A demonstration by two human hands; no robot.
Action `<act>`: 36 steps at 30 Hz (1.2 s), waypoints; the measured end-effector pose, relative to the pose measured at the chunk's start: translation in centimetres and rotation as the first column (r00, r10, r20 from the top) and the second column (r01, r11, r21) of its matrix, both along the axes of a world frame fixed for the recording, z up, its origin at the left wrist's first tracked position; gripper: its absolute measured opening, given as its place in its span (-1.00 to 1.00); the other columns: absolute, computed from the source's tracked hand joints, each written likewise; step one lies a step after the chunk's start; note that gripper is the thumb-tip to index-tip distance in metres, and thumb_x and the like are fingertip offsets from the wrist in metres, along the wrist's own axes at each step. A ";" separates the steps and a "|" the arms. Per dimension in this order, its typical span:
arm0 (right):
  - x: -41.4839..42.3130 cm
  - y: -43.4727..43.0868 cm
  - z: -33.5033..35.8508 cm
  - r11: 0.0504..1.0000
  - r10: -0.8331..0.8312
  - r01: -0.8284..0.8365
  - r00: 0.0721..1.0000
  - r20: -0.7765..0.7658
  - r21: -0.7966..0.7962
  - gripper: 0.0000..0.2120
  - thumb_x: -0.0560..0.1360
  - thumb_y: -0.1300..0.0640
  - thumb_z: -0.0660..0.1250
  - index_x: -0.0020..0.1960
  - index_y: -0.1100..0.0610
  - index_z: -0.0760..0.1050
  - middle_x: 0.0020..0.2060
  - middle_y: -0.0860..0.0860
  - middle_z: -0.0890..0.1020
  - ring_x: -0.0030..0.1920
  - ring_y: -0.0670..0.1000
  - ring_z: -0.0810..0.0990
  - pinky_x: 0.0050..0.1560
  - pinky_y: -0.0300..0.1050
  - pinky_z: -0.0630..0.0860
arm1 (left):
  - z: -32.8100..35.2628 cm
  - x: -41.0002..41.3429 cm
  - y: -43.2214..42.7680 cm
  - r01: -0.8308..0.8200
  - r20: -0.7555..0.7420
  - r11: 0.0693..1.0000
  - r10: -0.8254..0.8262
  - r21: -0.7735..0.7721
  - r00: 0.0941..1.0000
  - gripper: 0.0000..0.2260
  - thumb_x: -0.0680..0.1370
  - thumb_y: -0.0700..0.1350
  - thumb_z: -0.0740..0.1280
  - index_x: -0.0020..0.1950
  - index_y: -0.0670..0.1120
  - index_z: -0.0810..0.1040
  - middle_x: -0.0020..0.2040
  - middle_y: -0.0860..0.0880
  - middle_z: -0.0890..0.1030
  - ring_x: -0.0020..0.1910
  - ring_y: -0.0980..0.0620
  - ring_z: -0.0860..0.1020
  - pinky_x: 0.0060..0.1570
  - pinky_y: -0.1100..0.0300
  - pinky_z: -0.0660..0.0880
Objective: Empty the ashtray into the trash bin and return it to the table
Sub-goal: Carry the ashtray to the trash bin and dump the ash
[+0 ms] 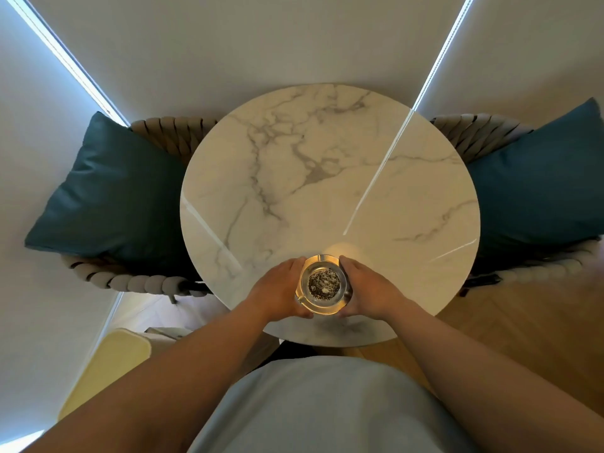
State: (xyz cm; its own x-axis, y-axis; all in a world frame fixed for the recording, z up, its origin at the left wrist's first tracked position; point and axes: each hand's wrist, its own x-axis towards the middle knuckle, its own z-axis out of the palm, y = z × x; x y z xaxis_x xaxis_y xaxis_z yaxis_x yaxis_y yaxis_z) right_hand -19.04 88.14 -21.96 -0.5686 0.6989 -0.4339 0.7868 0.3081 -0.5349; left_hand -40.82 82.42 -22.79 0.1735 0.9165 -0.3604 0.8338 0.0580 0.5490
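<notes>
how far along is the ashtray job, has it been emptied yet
Nothing looks done yet: the glass ashtray is full of ash. In hand: the left hand and right hand grip its sides over the marble table. Left: carrying it to the bin, which isn't clearly in view, tipping it out and returning it.

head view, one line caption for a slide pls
Both hands cup a glass ashtray of ash over a round marble table.

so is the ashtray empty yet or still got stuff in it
Not empty: the glass ashtray sits upright with dark ash in its bowl, held between the left hand and right hand over the marble table.
</notes>
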 end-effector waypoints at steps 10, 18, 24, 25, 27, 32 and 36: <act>4.7 -5.2 0.7 0.986 0.163 -0.164 0.986 0.023 0.036 -0.03 0.12 -0.09 0.67 0.38 0.06 0.24 0.25 0.00 0.50 0.16 0.06 0.52 0.06 0.02 0.56 | 1.1 5.9 -8.5 -0.132 0.059 0.991 0.130 0.024 0.990 -0.09 0.22 0.16 0.62 0.45 -0.04 0.28 0.35 -0.04 0.48 0.29 -0.03 0.46 0.27 0.03 0.44; 4.1 -9.4 1.2 0.940 0.339 -0.340 0.940 0.028 0.034 0.00 0.13 -0.09 0.67 0.42 0.05 0.22 0.31 0.01 0.49 0.22 0.05 0.51 0.13 -0.04 0.53 | 1.0 7.3 -16.3 -0.324 0.027 0.945 0.323 0.039 0.946 -0.06 0.18 0.18 0.63 0.44 0.00 0.27 0.34 0.00 0.49 0.27 -0.01 0.47 0.23 0.07 0.42; 0.6 -12.1 2.0 0.865 0.500 -0.501 0.865 0.036 0.023 -0.02 0.14 -0.06 0.68 0.40 0.05 0.24 0.31 0.03 0.49 0.25 0.08 0.50 0.22 0.05 0.52 | 1.3 6.3 -21.9 -0.475 0.028 0.878 0.474 0.057 0.880 -0.06 0.17 0.19 0.63 0.43 0.02 0.27 0.35 0.01 0.49 0.29 0.00 0.47 0.26 0.04 0.43; -0.2 -12.6 2.1 0.852 0.523 -0.524 0.852 0.038 0.021 -0.03 0.14 -0.06 0.68 0.39 0.05 0.25 0.30 0.03 0.50 0.24 0.08 0.51 0.22 0.05 0.52 | 1.3 6.0 -22.8 -0.503 0.028 0.862 0.502 0.060 0.865 -0.05 0.17 0.20 0.63 0.43 0.02 0.27 0.34 0.01 0.49 0.28 0.00 0.48 0.24 0.05 0.44; -1.9 -13.4 2.1 0.824 0.565 -0.566 0.824 0.046 0.028 -0.01 0.13 -0.06 0.68 0.41 0.05 0.24 0.32 0.03 0.49 0.27 0.09 0.50 0.25 0.04 0.51 | 1.3 5.2 -24.4 -0.546 0.020 0.835 0.546 0.068 0.838 -0.05 0.16 0.21 0.62 0.43 0.03 0.27 0.31 0.02 0.51 0.25 0.00 0.49 0.22 0.06 0.46; -6.5 -15.5 2.2 0.741 0.666 -0.670 0.742 0.073 0.049 0.17 0.16 -0.10 0.66 0.56 0.14 0.08 0.46 0.04 0.38 0.40 0.09 0.41 0.36 0.08 0.44 | 0.8 2.8 -28.3 -0.638 -0.008 0.766 0.640 0.079 0.768 -0.04 0.15 0.25 0.60 0.43 0.05 0.25 0.30 0.03 0.51 0.24 0.01 0.48 0.24 0.01 0.48; -10.6 -17.4 2.2 0.674 0.733 -0.737 0.676 0.082 0.048 0.20 0.20 -0.09 0.65 0.60 0.14 0.00 0.50 0.03 0.32 0.45 0.08 0.36 0.40 0.05 0.40 | 0.7 0.3 -31.5 -0.717 0.019 0.690 0.719 0.099 0.694 -0.03 0.15 0.32 0.55 0.44 0.09 0.22 0.32 0.04 0.50 0.26 0.02 0.48 0.23 0.07 0.44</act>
State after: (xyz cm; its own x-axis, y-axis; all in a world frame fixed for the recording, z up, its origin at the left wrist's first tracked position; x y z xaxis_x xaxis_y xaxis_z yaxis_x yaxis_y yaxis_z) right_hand -29.69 70.73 -19.81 -0.8905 0.0945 -0.4451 0.3152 0.8336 -0.4536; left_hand -40.50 50.97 -22.11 -0.5579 0.7867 -0.2641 0.5691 0.5944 0.5682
